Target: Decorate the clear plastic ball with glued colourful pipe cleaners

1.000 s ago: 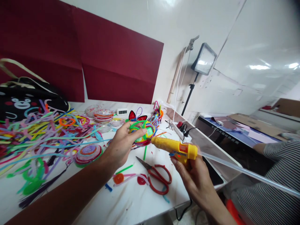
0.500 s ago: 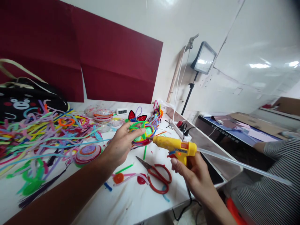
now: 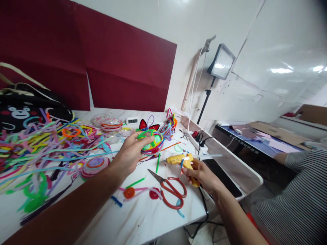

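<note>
My left hand (image 3: pixel 131 149) is wrapped round a ball (image 3: pixel 151 145) covered in green, yellow, pink and blue pipe cleaners, with red, black-edged ears (image 3: pixel 150 126) showing just behind its top. In my right hand (image 3: pixel 204 175) is a yellow hot glue gun (image 3: pixel 187 160), held by its handle low over the table, with a clear glue stick (image 3: pixel 211 155) poking out of its back. Its nozzle points left, apart from the ball. Open scissors with red handles (image 3: pixel 173 190) lie between my forearms. Near them are an orange coil (image 3: pixel 129 193) and a red coil (image 3: pixel 154 193).
A heap of loose pipe cleaners (image 3: pixel 51 146) spreads over the left side. Wrapped domes (image 3: pixel 111 125) and a small clock (image 3: pixel 132 120) stand at the back. A power strip (image 3: pixel 201 146) and black phone (image 3: pixel 224 177) lie right. A person in a striped sleeve (image 3: pixel 293 190) is beyond.
My right hand has drawn the glue gun away from the ball, lowering and tilting it toward the table. The ball has turned slightly in my left hand.
</note>
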Motion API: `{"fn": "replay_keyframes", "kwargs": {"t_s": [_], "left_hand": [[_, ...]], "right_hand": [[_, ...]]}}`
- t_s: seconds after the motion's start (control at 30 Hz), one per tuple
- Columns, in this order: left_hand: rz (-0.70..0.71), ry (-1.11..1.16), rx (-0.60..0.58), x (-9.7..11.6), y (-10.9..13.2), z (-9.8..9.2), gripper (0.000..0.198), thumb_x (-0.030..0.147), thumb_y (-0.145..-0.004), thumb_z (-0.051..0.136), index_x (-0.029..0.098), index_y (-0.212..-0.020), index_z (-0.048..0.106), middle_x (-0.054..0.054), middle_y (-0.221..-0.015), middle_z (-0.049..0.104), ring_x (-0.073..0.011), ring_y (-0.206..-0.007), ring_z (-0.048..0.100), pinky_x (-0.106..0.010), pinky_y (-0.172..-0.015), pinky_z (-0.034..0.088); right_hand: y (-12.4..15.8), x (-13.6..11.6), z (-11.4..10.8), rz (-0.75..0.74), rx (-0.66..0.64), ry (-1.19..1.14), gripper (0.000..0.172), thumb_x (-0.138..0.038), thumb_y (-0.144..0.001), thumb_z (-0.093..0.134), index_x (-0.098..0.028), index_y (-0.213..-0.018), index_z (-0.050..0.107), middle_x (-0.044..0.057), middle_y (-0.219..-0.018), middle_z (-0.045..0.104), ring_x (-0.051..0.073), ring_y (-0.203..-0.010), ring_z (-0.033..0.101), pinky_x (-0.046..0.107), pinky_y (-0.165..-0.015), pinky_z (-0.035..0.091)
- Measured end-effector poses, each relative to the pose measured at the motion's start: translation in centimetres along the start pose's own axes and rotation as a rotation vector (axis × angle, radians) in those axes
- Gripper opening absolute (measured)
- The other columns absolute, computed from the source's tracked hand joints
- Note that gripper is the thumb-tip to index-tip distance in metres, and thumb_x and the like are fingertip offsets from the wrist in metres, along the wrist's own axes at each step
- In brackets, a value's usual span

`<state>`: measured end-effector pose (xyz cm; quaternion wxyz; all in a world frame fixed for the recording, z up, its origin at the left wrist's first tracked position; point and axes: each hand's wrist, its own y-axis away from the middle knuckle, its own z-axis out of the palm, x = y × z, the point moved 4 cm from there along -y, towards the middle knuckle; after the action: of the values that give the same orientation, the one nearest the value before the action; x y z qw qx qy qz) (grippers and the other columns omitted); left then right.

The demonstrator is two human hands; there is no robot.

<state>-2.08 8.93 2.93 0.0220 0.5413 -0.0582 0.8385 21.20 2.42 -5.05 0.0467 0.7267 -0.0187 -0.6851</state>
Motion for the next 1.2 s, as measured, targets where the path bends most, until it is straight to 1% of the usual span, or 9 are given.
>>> {"fn": "replay_keyframes", "kwargs": {"t_s": [0.07,0.2,0.4,0.47,0.53,0.6,0.77,1.0,1.2], "left_hand": [[-0.021,0.0,-0.006,-0.1,0.1,0.1,0.039,0.018,-0.06,0.083,0.014,-0.095,0.067,-0.007,-0.092,0.074,-0.0181,-0.079,0.07,-0.028,-0.072,0.058],[-0.036,0.005,-0.004,-0.1,0.4,0.2,0.039,0.017,-0.06,0.083,0.014,-0.096,0.067,-0.007,-0.092,0.075,-0.0195,-0.079,0.071,-0.031,-0.072,0.059],[-0.024,-0.025,-0.018,0.0,1.0,0.6,0.039,0.017,-0.061,0.084,0.015,-0.096,0.066,-0.006,-0.089,0.075,-0.0181,-0.076,0.071,-0.029,-0.069,0.058],[-0.015,-0.05,-0.014,-0.1,1.1,0.8,0.043,0.019,-0.06,0.085,0.015,-0.098,0.066,-0.006,-0.092,0.075,-0.0185,-0.078,0.071,-0.029,-0.07,0.058],[-0.006,-0.078,-0.019,-0.2,1.2,0.9,0.046,0.022,-0.06,0.085,0.015,-0.101,0.066,-0.006,-0.095,0.075,-0.0189,-0.079,0.071,-0.03,-0.071,0.057],[0.007,-0.098,-0.023,-0.3,1.3,1.0,0.048,0.024,-0.06,0.086,0.015,-0.102,0.065,-0.007,-0.096,0.074,-0.0194,-0.08,0.07,-0.031,-0.072,0.056],[0.019,-0.089,-0.015,-0.3,1.7,1.3,0.053,0.027,-0.056,0.088,0.015,-0.103,0.065,-0.007,-0.101,0.073,-0.0209,-0.084,0.069,-0.033,-0.075,0.054],[0.056,-0.091,-0.017,-0.2,1.8,1.3,0.052,0.026,-0.06,0.084,0.015,-0.106,0.063,-0.007,-0.102,0.072,-0.0234,-0.094,0.068,-0.033,-0.078,0.053],[0.079,-0.112,-0.012,-0.3,1.8,1.2,0.05,0.025,-0.062,0.081,0.015,-0.107,0.062,-0.007,-0.101,0.072,-0.0215,-0.091,0.068,-0.032,-0.079,0.053]], "right_hand": [[-0.9,0.9,-0.4,0.028,0.003,0.109,0.038,-0.042,-0.072,0.077,-0.02,-0.089,0.051,-0.002,-0.071,0.063,0.009,-0.046,0.052,0.022,-0.045,0.039],[-1.9,1.6,-1.5,0.038,0.129,0.53,0.025,-0.038,-0.078,0.066,-0.019,-0.089,0.053,0.0,-0.064,0.064,0.014,-0.049,0.057,0.025,-0.047,0.04],[-1.0,-1.0,-1.3,-0.099,0.312,0.74,0.02,-0.029,-0.074,0.068,-0.019,-0.092,0.066,0.008,-0.085,0.071,0.022,-0.075,0.064,0.032,-0.068,0.044],[-0.3,-2.8,0.1,-0.233,0.322,0.67,0.021,-0.032,-0.077,0.065,-0.019,-0.094,0.067,0.008,-0.096,0.071,0.021,-0.081,0.064,0.033,-0.075,0.047],[0.4,-4.7,2.0,-0.374,0.28,0.437,0.022,-0.037,-0.079,0.065,-0.02,-0.092,0.066,0.006,-0.099,0.069,0.019,-0.082,0.064,0.033,-0.075,0.05],[0.7,-6.1,4.0,-0.438,0.229,0.275,0.024,-0.038,-0.077,0.07,-0.021,-0.092,0.064,0.004,-0.102,0.067,0.02,-0.088,0.064,0.034,-0.079,0.051],[0.4,-7.3,7.4,-0.483,0.256,0.115,0.031,-0.034,-0.074,0.073,-0.023,-0.1,0.059,0.003,-0.11,0.063,0.021,-0.104,0.061,0.036,-0.089,0.049],[-0.5,-6.8,8.6,-0.41,0.328,-0.024,0.033,-0.033,-0.07,0.075,-0.023,-0.094,0.053,0.003,-0.104,0.063,0.021,-0.102,0.061,0.029,-0.072,0.051],[-0.9,-6.6,8.8,-0.413,0.325,-0.075,0.035,-0.034,-0.07,0.074,-0.023,-0.093,0.051,0.003,-0.103,0.061,0.021,-0.1,0.061,0.028,-0.071,0.051]]}}
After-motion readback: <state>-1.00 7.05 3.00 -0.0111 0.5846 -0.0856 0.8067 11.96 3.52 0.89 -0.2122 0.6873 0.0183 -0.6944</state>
